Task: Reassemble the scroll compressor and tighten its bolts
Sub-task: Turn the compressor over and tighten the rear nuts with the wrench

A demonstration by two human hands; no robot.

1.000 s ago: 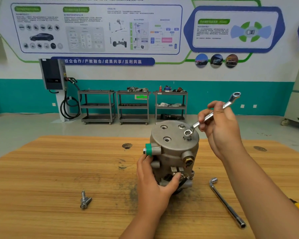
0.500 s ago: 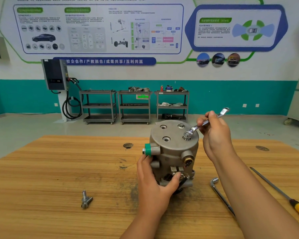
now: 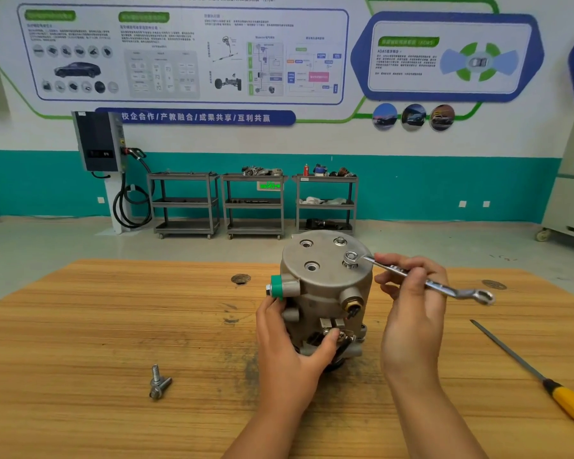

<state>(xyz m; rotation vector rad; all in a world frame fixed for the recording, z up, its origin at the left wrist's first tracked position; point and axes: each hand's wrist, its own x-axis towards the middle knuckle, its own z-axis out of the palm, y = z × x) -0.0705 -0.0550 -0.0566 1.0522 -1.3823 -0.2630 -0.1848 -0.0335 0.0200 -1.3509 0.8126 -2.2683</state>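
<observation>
- Swung round since half a second before, the silver double-ended ring wrench (image 3: 421, 279) no longer pointed up and away from you; its free end lay out to your right. Its other ring sat on a flanged hex bolt (image 3: 350, 260) at the right of the flat top of the grey cast-metal scroll compressor (image 3: 325, 283).
- Your right hand (image 3: 411, 313) pinched the wrench shaft near its middle, between thumb and fingers.
- Your left hand (image 3: 289, 346) gripped the compressor's near side. The thumb curled against the fittings low on its front, and the fingers reached round the left side just below a green-capped port (image 3: 276, 286).
- Between your hands, the compressor stood upright on the light wooden workbench (image 3: 113, 326), about mid-width.
- A second bolt (image 3: 339, 241) sat in the top just behind the first.
- Two loose flanged bolts (image 3: 159, 382) lay touching on the bench to the left, well apart from the compressor.
- A yellow-handled screwdriver (image 3: 570, 402) lay near the right edge.
</observation>
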